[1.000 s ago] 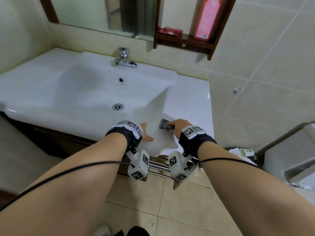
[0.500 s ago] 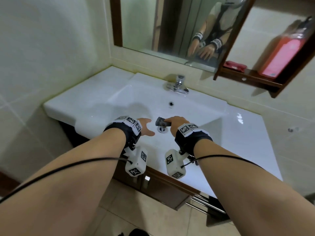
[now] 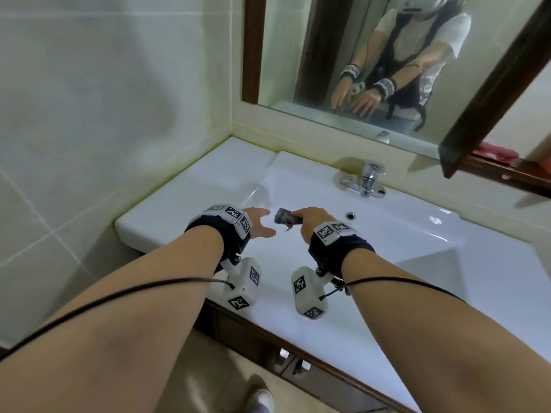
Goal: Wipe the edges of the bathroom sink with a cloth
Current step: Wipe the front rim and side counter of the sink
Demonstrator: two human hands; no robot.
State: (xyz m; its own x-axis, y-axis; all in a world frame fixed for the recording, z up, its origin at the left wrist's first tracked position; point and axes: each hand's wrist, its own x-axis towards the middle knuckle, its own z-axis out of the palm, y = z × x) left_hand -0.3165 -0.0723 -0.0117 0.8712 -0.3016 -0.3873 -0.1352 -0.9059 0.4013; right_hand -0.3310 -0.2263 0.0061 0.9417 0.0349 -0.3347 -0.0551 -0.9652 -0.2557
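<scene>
The white bathroom sink (image 3: 465, 263) fills the middle of the head view, with a flat rim at its left end (image 3: 190, 201). My right hand (image 3: 310, 222) hovers over the left part of the basin and grips a small dark grey cloth (image 3: 283, 217), bunched up and sticking out to the left of my fingers. My left hand (image 3: 259, 223) is just left of the cloth, fingers relaxed and spread, holding nothing, above the basin's left slope. Both wrists wear black bands with marker blocks.
A chrome tap (image 3: 368, 181) stands at the back of the basin, an overflow hole (image 3: 350, 216) below it. A mirror (image 3: 387, 61) hangs above, a dark wooden shelf (image 3: 507, 171) at the right. Tiled walls (image 3: 104, 114) close the left side. A wooden cabinet front (image 3: 298, 356) runs below.
Both hands have travelled from the sink's right counter across the basin to its left side, the right hand still holding the cloth. The view has swung left and upward.
</scene>
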